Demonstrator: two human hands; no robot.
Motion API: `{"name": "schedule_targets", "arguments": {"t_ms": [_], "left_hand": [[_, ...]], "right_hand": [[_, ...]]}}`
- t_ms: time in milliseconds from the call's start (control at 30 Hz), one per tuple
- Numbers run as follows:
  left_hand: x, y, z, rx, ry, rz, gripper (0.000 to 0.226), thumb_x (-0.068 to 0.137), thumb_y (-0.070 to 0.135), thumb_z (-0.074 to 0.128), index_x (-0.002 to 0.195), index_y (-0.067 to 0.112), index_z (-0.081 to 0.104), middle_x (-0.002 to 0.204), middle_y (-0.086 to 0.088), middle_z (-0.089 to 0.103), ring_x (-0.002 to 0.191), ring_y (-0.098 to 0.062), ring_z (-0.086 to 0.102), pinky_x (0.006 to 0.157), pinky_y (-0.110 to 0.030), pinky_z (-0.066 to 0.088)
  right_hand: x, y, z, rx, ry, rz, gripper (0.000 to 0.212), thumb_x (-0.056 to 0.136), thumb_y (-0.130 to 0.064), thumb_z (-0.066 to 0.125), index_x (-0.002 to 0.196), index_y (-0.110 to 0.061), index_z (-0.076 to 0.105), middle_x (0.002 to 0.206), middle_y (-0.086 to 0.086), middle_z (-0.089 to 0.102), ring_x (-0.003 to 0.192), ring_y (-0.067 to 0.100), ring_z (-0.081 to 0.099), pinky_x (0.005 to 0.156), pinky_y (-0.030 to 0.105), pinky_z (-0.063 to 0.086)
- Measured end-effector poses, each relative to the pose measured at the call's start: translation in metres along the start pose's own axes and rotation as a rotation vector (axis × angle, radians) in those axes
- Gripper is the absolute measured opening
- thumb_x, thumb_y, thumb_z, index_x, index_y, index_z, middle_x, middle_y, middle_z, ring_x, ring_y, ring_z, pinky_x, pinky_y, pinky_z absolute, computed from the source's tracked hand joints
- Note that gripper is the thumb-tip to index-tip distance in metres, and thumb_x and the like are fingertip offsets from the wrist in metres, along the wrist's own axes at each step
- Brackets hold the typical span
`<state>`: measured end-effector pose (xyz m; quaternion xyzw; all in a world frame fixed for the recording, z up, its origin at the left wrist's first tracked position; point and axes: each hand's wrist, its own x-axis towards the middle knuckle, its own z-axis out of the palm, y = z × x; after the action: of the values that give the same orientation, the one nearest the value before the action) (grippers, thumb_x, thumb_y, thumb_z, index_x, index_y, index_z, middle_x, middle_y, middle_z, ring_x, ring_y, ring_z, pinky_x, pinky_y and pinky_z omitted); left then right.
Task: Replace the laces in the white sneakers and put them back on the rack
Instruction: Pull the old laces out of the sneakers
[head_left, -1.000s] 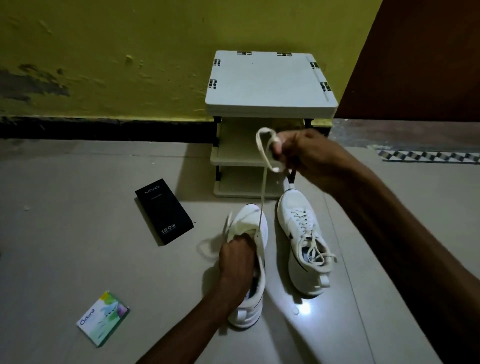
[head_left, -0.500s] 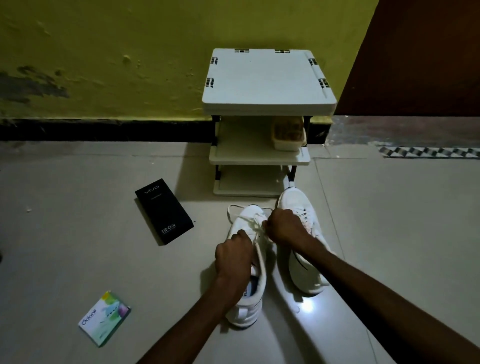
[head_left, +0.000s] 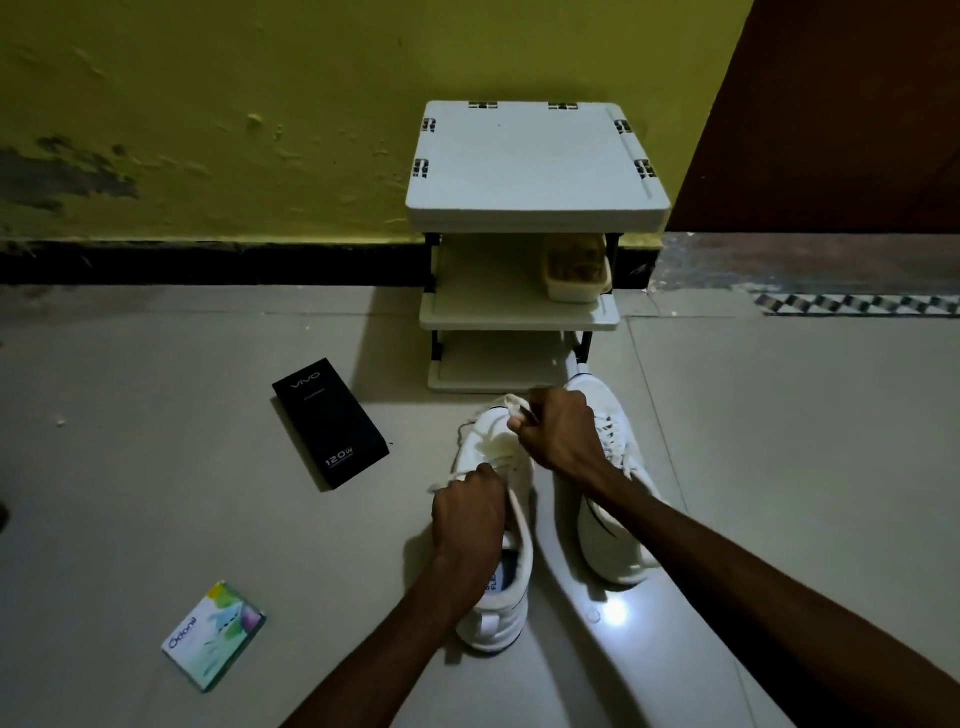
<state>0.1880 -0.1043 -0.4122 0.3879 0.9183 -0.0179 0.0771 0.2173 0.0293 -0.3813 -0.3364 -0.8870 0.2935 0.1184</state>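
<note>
Two white sneakers lie on the floor in front of a white three-shelf rack (head_left: 537, 208). The left sneaker (head_left: 506, 587) points its toe at the rack. My left hand (head_left: 470, 514) presses down on its tongue and pinches the lace at its left side. My right hand (head_left: 558, 434) is closed on the cream lace (head_left: 514, 402) above the toe. The right sneaker (head_left: 615, 545) lies beside it, laced, partly hidden under my right forearm.
A black phone box (head_left: 330, 423) lies on the floor left of the sneakers. A small green Odonil packet (head_left: 213, 634) sits nearer me on the left. A tan container (head_left: 576, 270) stands on the rack's middle shelf. The yellow wall is behind the rack.
My right hand came down from in front of the rack, where it held the lace pulled high, to the left sneaker's toe. My left hand stayed on the sneaker.
</note>
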Motion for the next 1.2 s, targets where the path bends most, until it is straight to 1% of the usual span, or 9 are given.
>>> {"name": "schedule_targets", "arguments": {"t_ms": [133, 400, 500, 567, 667, 767, 833, 967, 1200], "left_hand": [[0.0, 0.002, -0.003, 0.013, -0.004, -0.003, 0.019, 0.102, 0.013, 0.04, 0.116, 0.01, 0.053, 0.11, -0.004, 0.068, 0.101, -0.021, 0.068, 0.078, -0.029, 0.049], [0.001, -0.006, 0.0, -0.03, -0.023, -0.017, 0.021, 0.103, 0.012, 0.038, 0.113, 0.016, 0.056, 0.111, -0.001, 0.067, 0.102, -0.018, 0.065, 0.075, -0.024, 0.041], [-0.003, -0.005, -0.014, -0.057, 0.017, -0.088, 0.008, 0.089, 0.025, 0.068, 0.091, 0.018, 0.065, 0.086, 0.001, 0.071, 0.078, -0.014, 0.07, 0.064, -0.022, 0.049], [-0.003, -0.006, -0.011, -0.094, 0.047, -0.109, 0.024, 0.074, 0.029, 0.082, 0.085, 0.015, 0.066, 0.073, -0.001, 0.07, 0.064, -0.015, 0.069, 0.054, -0.023, 0.049], [-0.004, -0.008, 0.002, -0.219, 0.05, -0.185, 0.026, 0.099, 0.025, 0.05, 0.123, 0.015, 0.05, 0.112, -0.003, 0.068, 0.099, -0.022, 0.067, 0.078, -0.031, 0.051], [-0.003, -0.01, 0.008, -0.302, 0.106, -0.265, 0.038, 0.098, 0.027, 0.051, 0.133, 0.017, 0.043, 0.117, -0.003, 0.066, 0.104, -0.023, 0.066, 0.083, -0.034, 0.051], [-0.004, -0.009, 0.005, -0.362, 0.096, -0.295, 0.042, 0.097, 0.03, 0.052, 0.136, 0.017, 0.043, 0.117, -0.004, 0.066, 0.105, -0.024, 0.065, 0.084, -0.034, 0.051], [-0.004, -0.011, 0.004, -0.446, 0.126, -0.333, 0.039, 0.099, 0.031, 0.05, 0.136, 0.021, 0.046, 0.118, -0.004, 0.066, 0.105, -0.025, 0.064, 0.084, -0.035, 0.049], [-0.008, -0.011, 0.004, -0.516, 0.176, -0.343, 0.037, 0.1, 0.026, 0.046, 0.137, 0.024, 0.048, 0.122, -0.003, 0.065, 0.109, -0.023, 0.062, 0.088, -0.033, 0.047]], "right_hand": [[0.012, -0.015, -0.029, 0.051, 0.162, -0.085, 0.017, 0.084, -0.015, 0.066, 0.071, -0.009, 0.057, 0.06, -0.001, 0.053, 0.054, 0.013, 0.052, 0.053, 0.03, 0.046], [0.002, -0.045, -0.043, 0.193, 0.323, -0.276, 0.019, 0.083, -0.007, 0.065, 0.074, -0.019, 0.054, 0.06, -0.016, 0.047, 0.054, -0.004, 0.046, 0.051, 0.02, 0.037], [0.002, -0.025, -0.018, 0.176, 0.21, -0.131, 0.014, 0.091, -0.012, 0.06, 0.082, -0.012, 0.05, 0.066, -0.01, 0.048, 0.06, 0.0, 0.046, 0.051, 0.025, 0.034], [0.002, -0.007, -0.005, 0.189, 0.07, -0.022, 0.01, 0.091, -0.019, 0.056, 0.085, -0.019, 0.047, 0.076, -0.001, 0.061, 0.067, 0.014, 0.061, 0.059, 0.034, 0.05], [0.0, 0.01, 0.001, 0.07, -0.167, 0.101, 0.015, 0.087, -0.015, 0.059, 0.08, -0.02, 0.046, 0.085, 0.013, 0.068, 0.076, 0.032, 0.068, 0.069, 0.046, 0.057], [-0.005, 0.016, 0.005, -0.214, -0.313, 0.023, 0.012, 0.095, -0.022, 0.054, 0.087, -0.012, 0.055, 0.099, 0.021, 0.067, 0.092, 0.036, 0.064, 0.065, 0.032, 0.044], [-0.007, 0.016, 0.011, -0.302, -0.384, -0.006, 0.023, 0.096, -0.029, 0.053, 0.097, -0.007, 0.061, 0.106, 0.02, 0.065, 0.099, 0.035, 0.062, 0.066, 0.029, 0.036], [-0.007, 0.013, 0.013, -0.437, -0.384, 0.007, 0.036, 0.093, -0.039, 0.056, 0.112, -0.009, 0.061, 0.115, 0.016, 0.062, 0.103, 0.032, 0.062, 0.074, 0.033, 0.045], [-0.007, 0.005, 0.001, -0.494, -0.42, 0.014, 0.032, 0.091, -0.027, 0.059, 0.115, -0.007, 0.06, 0.118, 0.013, 0.062, 0.107, 0.03, 0.062, 0.079, 0.033, 0.047]]}}
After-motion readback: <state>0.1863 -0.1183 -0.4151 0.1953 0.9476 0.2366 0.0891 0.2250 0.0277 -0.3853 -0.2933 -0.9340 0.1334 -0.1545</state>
